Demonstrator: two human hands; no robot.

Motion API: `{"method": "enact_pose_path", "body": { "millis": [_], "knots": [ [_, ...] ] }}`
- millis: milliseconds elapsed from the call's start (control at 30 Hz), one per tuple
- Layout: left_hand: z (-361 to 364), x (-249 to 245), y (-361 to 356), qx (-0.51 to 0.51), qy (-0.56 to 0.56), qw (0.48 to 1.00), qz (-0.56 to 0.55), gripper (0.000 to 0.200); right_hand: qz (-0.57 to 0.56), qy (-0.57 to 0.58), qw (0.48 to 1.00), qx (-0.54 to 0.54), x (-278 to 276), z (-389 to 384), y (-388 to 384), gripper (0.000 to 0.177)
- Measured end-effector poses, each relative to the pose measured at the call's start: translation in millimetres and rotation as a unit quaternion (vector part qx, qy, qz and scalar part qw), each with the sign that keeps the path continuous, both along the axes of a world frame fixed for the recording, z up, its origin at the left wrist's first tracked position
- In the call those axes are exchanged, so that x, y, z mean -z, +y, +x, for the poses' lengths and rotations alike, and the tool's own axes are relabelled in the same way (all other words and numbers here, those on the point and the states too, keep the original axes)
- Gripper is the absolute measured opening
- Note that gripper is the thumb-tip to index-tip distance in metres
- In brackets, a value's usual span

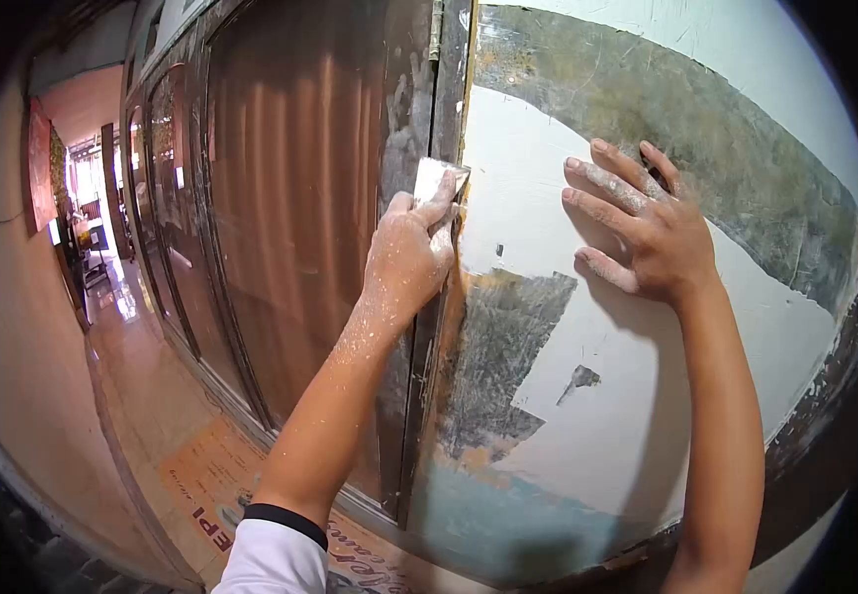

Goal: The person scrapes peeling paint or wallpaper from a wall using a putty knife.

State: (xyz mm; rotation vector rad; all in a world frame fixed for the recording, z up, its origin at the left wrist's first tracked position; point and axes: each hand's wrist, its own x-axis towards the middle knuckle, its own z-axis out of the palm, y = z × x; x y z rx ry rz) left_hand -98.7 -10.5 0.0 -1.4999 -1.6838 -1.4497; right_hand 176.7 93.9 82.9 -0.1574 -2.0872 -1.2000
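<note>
The left hand [407,259], dusted with white powder, has its fingers [441,210] closed around a small flat metal scraper [440,178] smeared with white filler. The scraper sits at the left edge of the worn grey-green painted wall [746,148], just where it meets the dark wooden door frame [446,89]. The blade points up and slightly right from the fingers, its long axis running roughly along the frame's upright edge. The right hand [652,238] lies flat on the wall to the right of the scraper, well apart from it. Its fingers [607,183] are spread wide, hold nothing and point up and left over the broad white patch of filler [518,188]. The left hand is the nearer one, on the tool itself. Below the blade, a grey scraped patch [498,356] shows just beside the frame. Left of the frame stands a brown glazed door [300,198].
</note>
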Motion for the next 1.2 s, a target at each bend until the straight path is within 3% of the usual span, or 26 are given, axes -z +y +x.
{"method": "enact_pose_path", "body": {
  "millis": [100,267,367,567,967,1200],
  "knots": [
    [0,0,5,0.015,-0.026,1.000,0.007,0.052,0.007,0.009,1.000,-0.003,0,0,1,0.048],
    [-1,2,8,-0.011,0.024,0.998,0.057,0.049,0.011,0.003,1.000,-0.004,-1,0,1,0.049],
    [-2,-4,8,-0.011,-0.006,1.000,0.004,0.055,0.003,0.002,1.000,-0.006,-1,0,1,0.049],
    [-2,-4,8,-0.002,0.009,1.000,0.024,0.051,-0.001,0.006,1.000,-0.018,-1,1,0,0.046],
    [-6,-24,11,-0.002,0.051,0.997,0.059,0.051,-0.017,0.000,1.000,-0.019,-2,1,-1,0.049],
    [0,-34,5,-0.006,-0.001,1.000,0.021,0.052,-0.013,-0.019,1.000,0.002,-3,2,-3,0.057]
  ]
}}
